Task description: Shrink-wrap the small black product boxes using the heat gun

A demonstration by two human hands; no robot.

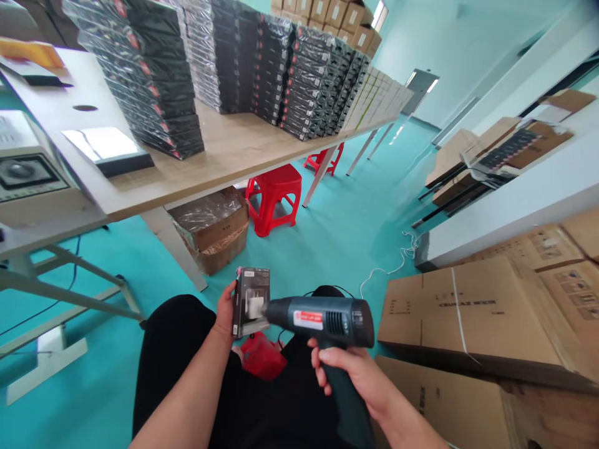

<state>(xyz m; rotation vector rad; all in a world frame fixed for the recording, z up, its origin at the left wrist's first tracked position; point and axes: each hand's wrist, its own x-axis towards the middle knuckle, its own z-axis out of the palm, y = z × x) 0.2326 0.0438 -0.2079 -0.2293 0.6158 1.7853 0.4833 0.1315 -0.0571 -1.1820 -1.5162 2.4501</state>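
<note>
My left hand [225, 310] is closed on the left side of a small black product box [250, 299], held upright over my lap. The box carries a picture of a white charger-like item on its front. In my right hand [344, 365] is a dark heat gun [322, 318] with a red and white label, gripped by its handle. Its nozzle points left at the box's front, very close to it; whether they touch I cannot tell. Below the box a red plastic object [262, 357] shows between my legs, partly hidden.
Stacks of black film-wrapped boxes [309, 81] stand on the long table [224, 134]. A flat box [107, 149] lies near its corner. Under it are an open carton [215, 231] and a red stool [274, 193]. Large cartons [458, 305] fill the right; a white cable [388, 271] lies on the floor.
</note>
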